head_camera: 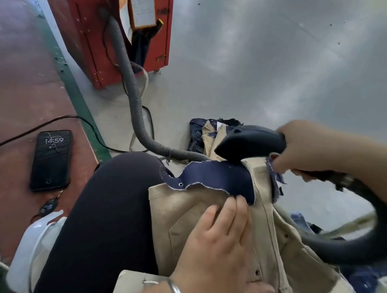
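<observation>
A beige garment (270, 267) with a dark blue denim collar (218, 176) lies across my lap. My left hand (218, 245) rests flat on the beige cloth, fingertips at the collar's frayed edge. My right hand (310, 149) grips the handle of a black suction nozzle (249, 141), whose tip sits at the top of the collar. A thick dark hose (373, 234) curves from the nozzle round to the right.
A grey ribbed hose (131, 84) runs from a red cabinet (93, 22) across the grey floor (297, 61). A phone (51, 159) showing 14:59 lies on the red-brown strip at my left, with a black cable beside it. More blue and beige garments (204, 133) lie beyond my knee.
</observation>
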A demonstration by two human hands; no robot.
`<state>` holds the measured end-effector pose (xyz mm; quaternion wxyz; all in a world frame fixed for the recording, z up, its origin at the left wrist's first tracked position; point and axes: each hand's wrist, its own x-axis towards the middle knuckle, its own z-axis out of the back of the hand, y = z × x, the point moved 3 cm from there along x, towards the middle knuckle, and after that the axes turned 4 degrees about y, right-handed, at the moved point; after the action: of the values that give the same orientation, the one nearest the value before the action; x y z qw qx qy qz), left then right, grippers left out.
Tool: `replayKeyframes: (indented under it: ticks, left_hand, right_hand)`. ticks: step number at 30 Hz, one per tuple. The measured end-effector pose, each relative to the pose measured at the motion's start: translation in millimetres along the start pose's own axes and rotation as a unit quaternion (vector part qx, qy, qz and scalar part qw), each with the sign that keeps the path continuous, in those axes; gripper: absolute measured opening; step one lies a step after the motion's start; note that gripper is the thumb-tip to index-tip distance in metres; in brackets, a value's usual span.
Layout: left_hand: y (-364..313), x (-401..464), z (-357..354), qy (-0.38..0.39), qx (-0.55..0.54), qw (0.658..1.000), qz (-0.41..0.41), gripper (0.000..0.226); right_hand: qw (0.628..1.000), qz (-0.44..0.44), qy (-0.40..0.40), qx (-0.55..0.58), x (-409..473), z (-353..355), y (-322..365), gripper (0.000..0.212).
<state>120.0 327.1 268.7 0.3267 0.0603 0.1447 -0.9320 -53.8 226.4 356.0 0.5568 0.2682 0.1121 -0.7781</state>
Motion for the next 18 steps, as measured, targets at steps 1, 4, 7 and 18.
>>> replayKeyframes:
  ticks: [1, 4, 7, 18]
  left_hand:
    - [0, 0, 1, -0.007, 0.011, 1.0, 0.004, 0.109]
    - [0, -2, 6, -0.015, 0.016, 1.0, 0.021, 0.111]
    - [-3, -8, 7, -0.048, -0.001, 0.999, 0.026, 0.106]
    - [21, -30, 54, -0.312, -0.044, 0.949, -0.016, 0.032]
  right_hand:
    - [1.0, 0.003, -0.017, -0.002, 7, -1, 3, 0.014]
    - [0.997, 0.007, -0.061, 0.043, 15, 6, 0, 0.015]
    - [0.99, 0.033, -0.115, 0.08, -3, 26, -15, 0.015]
    - [0.986, 0.03, -0.134, 0.095, -112, 0, -63, 0.034]
